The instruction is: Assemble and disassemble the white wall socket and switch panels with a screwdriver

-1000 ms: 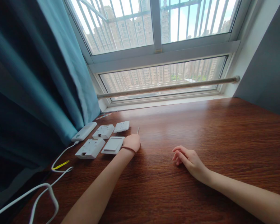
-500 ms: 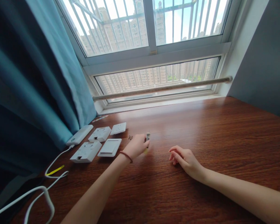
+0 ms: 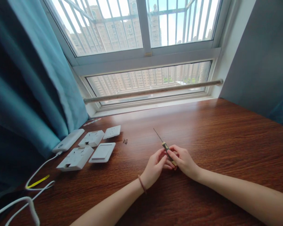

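Observation:
A screwdriver (image 3: 165,146) with a dark green and yellow handle is held over the table, its thin shaft pointing up and to the left. My right hand (image 3: 185,162) grips the handle between thumb and fingers. Around the handle's lower part, the fingers of my left hand (image 3: 153,169) close from the other side; their tips are partly hidden. To the left of the hands, several small screws (image 3: 125,141) lie in a little group. Beside them are a white switch panel (image 3: 102,153) and a white socket panel (image 3: 112,132).
Two white mounting boxes (image 3: 75,159) (image 3: 91,138) sit at the left of the wooden table (image 3: 214,135). Behind them lies a white power bank (image 3: 69,140) with a white cable (image 3: 41,167). A yellow strip (image 3: 39,181) rests near the cable. A blue curtain (image 3: 58,78) hangs at the left.
My left hand has carried the screwdriver right, away from the screws, to my right hand. The right hand, holding nothing before, now grips the handle too. The view has shifted slightly right.

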Demonstrator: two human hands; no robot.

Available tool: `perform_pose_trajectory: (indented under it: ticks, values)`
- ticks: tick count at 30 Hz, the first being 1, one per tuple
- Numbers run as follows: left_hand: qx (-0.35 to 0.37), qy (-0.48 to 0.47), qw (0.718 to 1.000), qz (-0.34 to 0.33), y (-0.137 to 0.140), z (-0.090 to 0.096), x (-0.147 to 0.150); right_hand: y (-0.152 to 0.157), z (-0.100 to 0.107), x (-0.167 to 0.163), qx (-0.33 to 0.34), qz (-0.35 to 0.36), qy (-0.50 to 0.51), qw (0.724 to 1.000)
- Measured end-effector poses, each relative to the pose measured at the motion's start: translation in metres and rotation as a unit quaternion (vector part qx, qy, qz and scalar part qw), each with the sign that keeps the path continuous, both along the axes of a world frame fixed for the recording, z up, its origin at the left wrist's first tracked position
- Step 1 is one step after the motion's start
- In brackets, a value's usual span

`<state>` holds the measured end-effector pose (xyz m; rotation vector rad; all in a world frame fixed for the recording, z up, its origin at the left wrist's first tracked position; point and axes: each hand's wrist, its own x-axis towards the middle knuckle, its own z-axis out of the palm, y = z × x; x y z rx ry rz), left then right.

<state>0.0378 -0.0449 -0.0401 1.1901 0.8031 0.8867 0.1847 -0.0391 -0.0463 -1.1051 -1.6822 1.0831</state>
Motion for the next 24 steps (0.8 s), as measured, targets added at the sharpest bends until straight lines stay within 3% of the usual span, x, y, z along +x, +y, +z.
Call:
perform_pose_trajectory:
  ticks: [4,8,13,17,21,24]
  values:
    - [0.042,-0.003,0.998,-0.038,-0.004,0.000,0.000,-0.001,-0.003,0.001,0.033,-0.021,-0.025,0.999]
    - [0.068,0.016,0.996,-0.052,-0.005,-0.001,-0.001,0.000,-0.003,0.001,0.006,-0.013,-0.021,1.000]
    - [0.117,0.083,0.989,-0.028,-0.003,-0.006,-0.001,0.017,0.024,0.025,0.051,-0.060,-0.115,0.990]
    - [0.131,0.120,0.984,-0.027,-0.004,-0.008,-0.001,0.032,0.046,0.065,0.107,-0.174,-0.276,0.939]
    - [0.135,0.144,0.980,-0.036,-0.005,-0.005,0.000,0.040,0.043,0.097,0.080,-0.214,-0.375,0.899]
    - [0.145,0.160,0.975,-0.044,-0.005,-0.003,0.000,0.046,0.038,0.108,0.045,-0.227,-0.468,0.853]
